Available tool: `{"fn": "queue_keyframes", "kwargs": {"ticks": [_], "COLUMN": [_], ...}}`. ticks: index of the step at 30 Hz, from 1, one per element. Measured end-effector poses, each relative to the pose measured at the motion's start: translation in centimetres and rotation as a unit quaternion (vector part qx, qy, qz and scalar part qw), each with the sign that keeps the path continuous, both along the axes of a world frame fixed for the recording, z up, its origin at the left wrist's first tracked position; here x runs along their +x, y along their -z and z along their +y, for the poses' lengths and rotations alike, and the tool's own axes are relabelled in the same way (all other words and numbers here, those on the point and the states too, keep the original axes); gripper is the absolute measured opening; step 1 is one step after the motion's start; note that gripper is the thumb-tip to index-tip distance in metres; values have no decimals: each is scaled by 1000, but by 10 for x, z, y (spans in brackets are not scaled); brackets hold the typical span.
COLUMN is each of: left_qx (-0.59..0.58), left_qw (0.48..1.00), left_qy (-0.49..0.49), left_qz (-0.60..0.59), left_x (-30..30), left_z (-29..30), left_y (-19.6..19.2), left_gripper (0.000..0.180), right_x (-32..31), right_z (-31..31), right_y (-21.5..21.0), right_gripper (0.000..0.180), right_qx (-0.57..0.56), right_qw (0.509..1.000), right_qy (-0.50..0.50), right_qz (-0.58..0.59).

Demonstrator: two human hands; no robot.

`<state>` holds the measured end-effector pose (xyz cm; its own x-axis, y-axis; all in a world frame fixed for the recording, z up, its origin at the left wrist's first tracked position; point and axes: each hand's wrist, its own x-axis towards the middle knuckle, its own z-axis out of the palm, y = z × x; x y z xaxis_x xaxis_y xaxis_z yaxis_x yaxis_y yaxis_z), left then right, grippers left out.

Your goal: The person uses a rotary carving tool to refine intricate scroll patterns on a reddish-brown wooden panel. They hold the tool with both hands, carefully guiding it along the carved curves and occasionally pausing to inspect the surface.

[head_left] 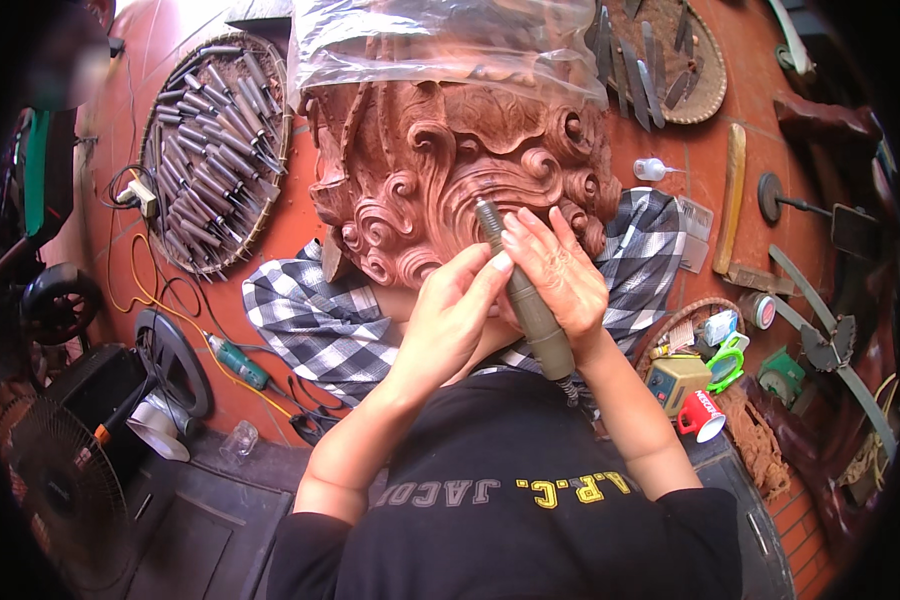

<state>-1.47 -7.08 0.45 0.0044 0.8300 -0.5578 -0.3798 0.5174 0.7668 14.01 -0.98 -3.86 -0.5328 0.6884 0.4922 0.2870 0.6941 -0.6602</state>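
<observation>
A reddish-brown wood carving [440, 170] with deep curls and swirls rests on a black-and-white checked cloth [310, 320]. My right hand [560, 275] grips a grey-green rotary tool handpiece [530, 310], its tip touching the carving near its lower middle. My left hand [455, 320] presses its fingers against the tool's shaft just below the tip, steadying it. A clear plastic sheet [440, 40] covers the carving's far part.
A round woven tray [220, 150] holds several chisels at the left; another tray [670, 60] with blades lies at the far right. A small basket [695, 350] holds a red cup and bottles. A fan [65, 480], cables and a green tool [238, 362] lie at the left.
</observation>
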Motion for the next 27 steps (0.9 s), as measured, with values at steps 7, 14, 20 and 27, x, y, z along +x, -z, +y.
{"fn": "queue_keyframes", "kwargs": {"ticks": [7, 14, 20, 27], "left_qx": [21, -4, -16, 0], "left_qw": [999, 999, 999, 993], "left_qy": [30, 38, 25, 90], "left_qz": [9, 21, 40, 76], "left_x": [8, -6, -14, -1], "left_z": [17, 4, -10, 10], "left_y": [2, 1, 2, 4], "left_gripper": [32, 33, 32, 32], "right_x": [3, -9, -10, 3], "right_z": [-10, -21, -22, -24], "right_y": [4, 11, 11, 16], "right_gripper": [42, 39, 40, 40], "right_qx": [4, 2, 3, -6], "right_qw": [996, 998, 1000, 996], "right_qy": [86, 67, 18, 90], "right_qz": [-4, -3, -20, -11]}}
